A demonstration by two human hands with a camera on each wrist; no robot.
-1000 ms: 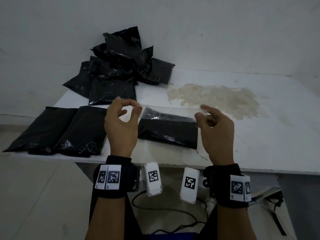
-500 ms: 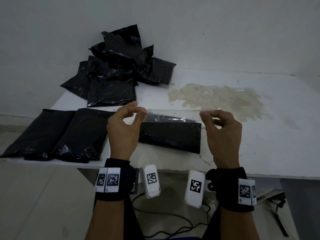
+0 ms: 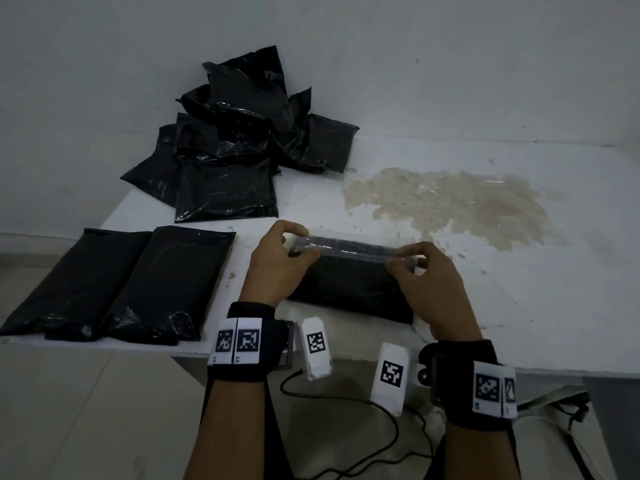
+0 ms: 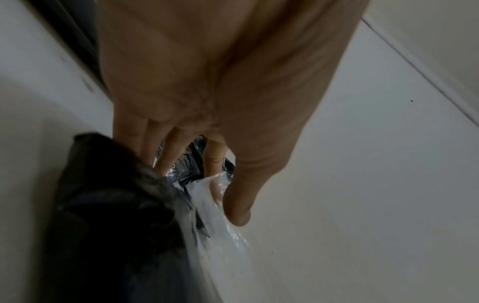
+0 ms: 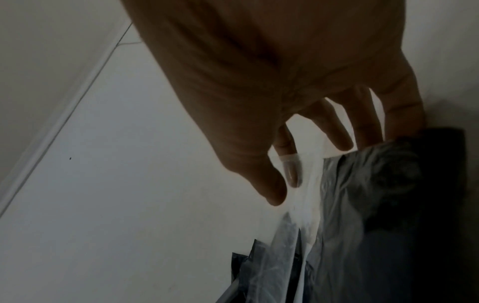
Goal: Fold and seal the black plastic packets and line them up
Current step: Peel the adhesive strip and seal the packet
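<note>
Black packet laid near tabletop front edge. Clear strip stretched over its far edge, one end pinched by left hand, other by right hand. Two packets lined at front-left corner; pile at back-left corner.

The left hand and the right hand each pinch an end of a clear tape strip over the black plastic packet on the white table.

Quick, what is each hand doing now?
Left hand: pinches the left end of the clear strip.
Right hand: pinches its right end.
</note>
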